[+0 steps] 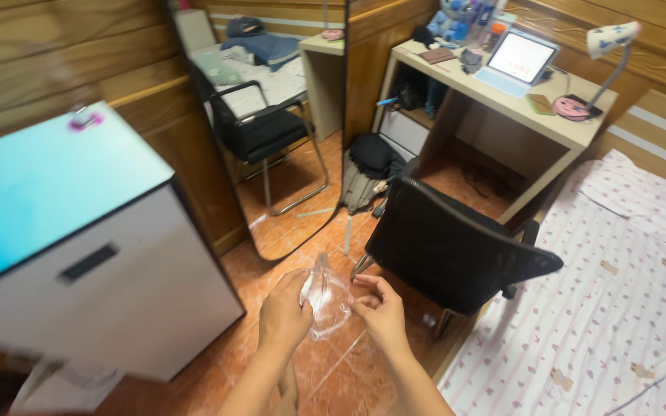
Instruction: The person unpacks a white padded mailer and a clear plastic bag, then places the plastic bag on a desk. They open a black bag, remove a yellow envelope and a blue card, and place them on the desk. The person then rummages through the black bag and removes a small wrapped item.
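Left fingers: I see them curled around the left side of the clear plastic bag point(325, 302), pressed together on the film; the left hand point(284, 310) hides the fingertips themselves.
Right fingers: thumb and forefinger pinch the bag's right edge, the other fingers bent loosely behind; right hand point(380, 306).
Bag: held in the air between both hands, near the bottom middle of the view, above the orange tiled floor point(325, 370). Something white sits inside, too blurred to tell what.
How I'd handle it: I judge thin film like this wants light, even pinches on opposite edges, pulled apart gently so it neither tears nor slips.
Right of the hands: black mesh chair point(449, 250), then the bed point(603, 308) with a patterned sheet.
Left: white cabinet point(79, 254).
Far: leaning mirror point(271, 123) and desk point(502, 96) with a tablet and lamp.
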